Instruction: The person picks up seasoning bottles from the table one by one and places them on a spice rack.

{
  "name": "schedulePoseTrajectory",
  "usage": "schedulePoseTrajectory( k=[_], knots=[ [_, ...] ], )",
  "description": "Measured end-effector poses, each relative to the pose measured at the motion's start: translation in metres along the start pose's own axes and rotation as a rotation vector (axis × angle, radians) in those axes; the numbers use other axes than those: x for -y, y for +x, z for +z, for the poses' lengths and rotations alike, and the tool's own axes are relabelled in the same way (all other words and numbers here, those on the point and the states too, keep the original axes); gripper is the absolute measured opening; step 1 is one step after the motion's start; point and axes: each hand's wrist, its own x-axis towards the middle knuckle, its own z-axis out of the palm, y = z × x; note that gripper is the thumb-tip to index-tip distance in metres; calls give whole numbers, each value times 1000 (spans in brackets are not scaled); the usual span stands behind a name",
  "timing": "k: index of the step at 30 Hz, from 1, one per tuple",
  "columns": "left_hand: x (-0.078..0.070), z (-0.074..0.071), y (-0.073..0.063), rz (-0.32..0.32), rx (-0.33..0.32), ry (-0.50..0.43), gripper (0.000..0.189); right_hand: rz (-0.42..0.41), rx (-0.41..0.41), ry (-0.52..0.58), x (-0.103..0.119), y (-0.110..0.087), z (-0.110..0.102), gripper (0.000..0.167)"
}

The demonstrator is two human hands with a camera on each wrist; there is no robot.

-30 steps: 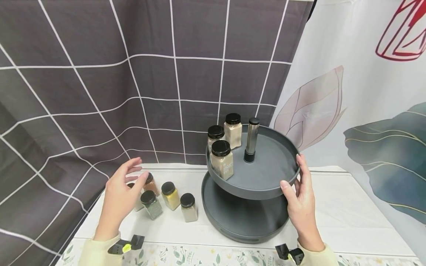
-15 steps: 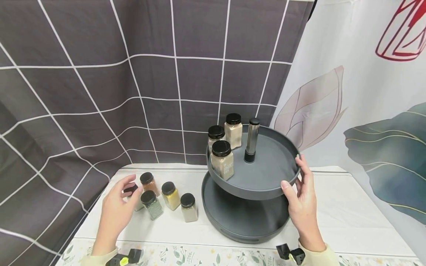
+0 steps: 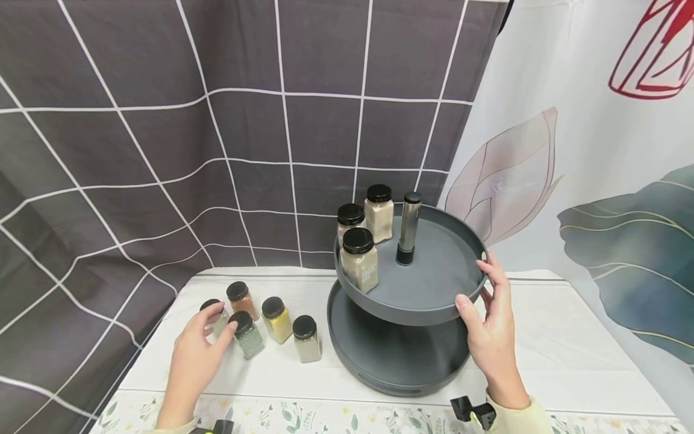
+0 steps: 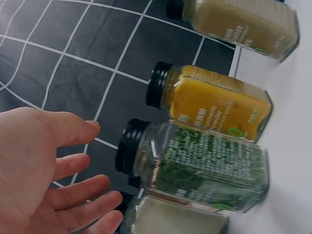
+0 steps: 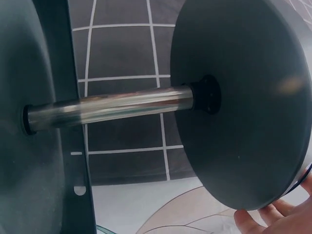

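Note:
My left hand point(image 3: 196, 355) is beside a group of spice jars at the left, fingers apart and loosely bent. Its fingertips are right at the black lid of the leftmost jar point(image 3: 217, 319), and its thumb is close to the lid of a jar of green herbs point(image 3: 249, 340). In the left wrist view the palm shows nothing held, with turmeric powder point(image 4: 219, 102) in the jar beyond the herbs. My right hand point(image 3: 492, 343) holds the rim of the upper tray of a dark grey two-tier round rack point(image 3: 434, 283), thumb on its outer wall.
Three black-lidded jars point(image 3: 360, 265) stand on the upper tray, left of the metal post point(image 3: 409, 229). The lower tray point(image 3: 398, 361) sits on the white table. An orange-brown jar point(image 3: 242, 299) and a pale jar point(image 3: 307, 345) stand nearby. A gridded curtain point(image 3: 244, 132) hangs behind.
My left hand has come down and toward the front, its fingertips now at the leftmost jar's lid. The orange-brown jar has come into full view. My right hand stays on the tray rim.

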Motion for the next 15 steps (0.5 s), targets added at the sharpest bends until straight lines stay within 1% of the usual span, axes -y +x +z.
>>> schedulePoseTrajectory(
  k=[5,9,13,15],
  knots=[
    [4,6,-5,-31,25,10,51,-20,-43,-70,-2,-2,2,47],
    [5,10,-8,-41,40,7,51,-5,-103,-130,0,-2,4,34],
    [7,14,-9,-45,54,10,54,25,-158,-176,2,-3,7,31],
    [8,15,-10,-50,67,7,57,23,-175,-180,3,-3,7,28]
  ],
)
